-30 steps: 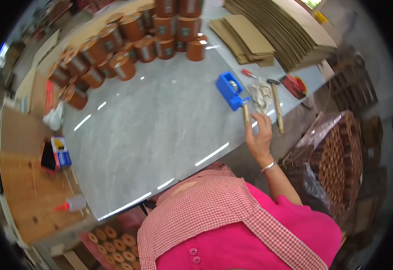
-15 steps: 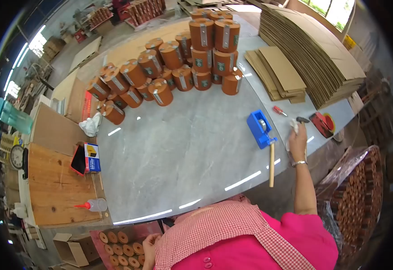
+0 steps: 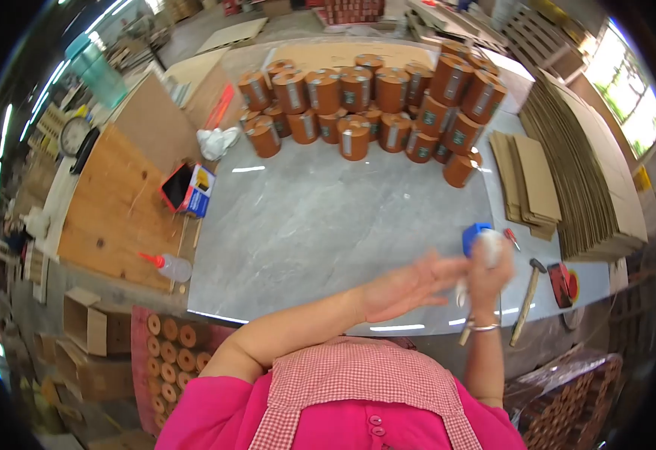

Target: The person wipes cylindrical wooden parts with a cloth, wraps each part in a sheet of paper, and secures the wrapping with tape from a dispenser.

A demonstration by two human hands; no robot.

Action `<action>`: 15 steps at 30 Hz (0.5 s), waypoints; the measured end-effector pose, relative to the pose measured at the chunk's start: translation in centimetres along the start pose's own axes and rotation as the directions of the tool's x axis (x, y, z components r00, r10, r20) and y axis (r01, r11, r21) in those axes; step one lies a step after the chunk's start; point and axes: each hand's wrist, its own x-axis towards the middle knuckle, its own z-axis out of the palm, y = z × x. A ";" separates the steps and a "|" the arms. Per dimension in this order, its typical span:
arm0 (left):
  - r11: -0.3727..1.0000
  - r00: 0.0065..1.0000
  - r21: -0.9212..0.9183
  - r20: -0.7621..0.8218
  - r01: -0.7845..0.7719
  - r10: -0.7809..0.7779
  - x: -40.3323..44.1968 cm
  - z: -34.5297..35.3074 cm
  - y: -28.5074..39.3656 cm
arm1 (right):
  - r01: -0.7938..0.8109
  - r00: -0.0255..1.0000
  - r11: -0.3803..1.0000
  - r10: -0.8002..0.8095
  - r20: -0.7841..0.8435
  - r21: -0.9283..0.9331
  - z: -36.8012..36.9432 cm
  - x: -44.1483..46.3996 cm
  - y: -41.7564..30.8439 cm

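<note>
The right hand (image 3: 484,283), blurred, is closed around a white cloth (image 3: 491,251) at three o'clock from the grey tabletop's (image 3: 305,232) centre. The left hand (image 3: 409,289), fingers spread, hovers at four o'clock, just beside it. A partly hidden blue object (image 3: 472,238) sits at the cloth's ten o'clock. Orange-brown cylinders (image 3: 354,140) stand stacked toward twelve.

No text is reading clearly here. Brown cylinders (image 3: 353,142) are showing small green marks, too tiny to make out. Red-white-blue box (image 3: 200,196) at the table's left side is carrying print and a yellow patch, both blurring past reading. Round dial (image 3: 73,136) is showing markings, numbers illegible.
</note>
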 end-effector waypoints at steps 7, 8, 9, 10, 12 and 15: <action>0.408 0.365 0.889 -0.458 0.208 0.811 -3.7 -18.4 9.8 | 0.017 0.999 0.871 -0.032 -0.022 -0.490 -8.2 3.1 12.9; 0.392 0.189 0.873 -0.454 0.292 0.871 -5.1 -22.3 11.9 | 0.051 0.998 0.828 -0.029 0.048 -0.559 -8.2 2.8 15.1; 0.412 0.085 0.837 -0.469 0.360 0.879 -6.6 -26.4 13.6 | 0.091 0.993 0.779 -0.022 0.118 -0.621 -8.1 2.3 16.5; 0.436 -0.020 0.795 -0.473 0.421 0.881 -7.7 -29.4 15.1 | 0.135 0.985 0.747 -0.027 0.173 -0.651 -8.0 1.3 17.1; 0.447 -0.083 0.737 -0.474 0.507 0.876 -8.7 -32.0 17.1 | 0.229 0.958 0.672 -0.028 0.285 -0.704 -7.7 -0.5 17.6; 0.435 -0.107 0.692 -0.463 0.576 0.880 -8.5 -35.1 19.1 | 0.180 0.957 0.636 0.064 0.283 -0.750 -7.3 -1.2 13.5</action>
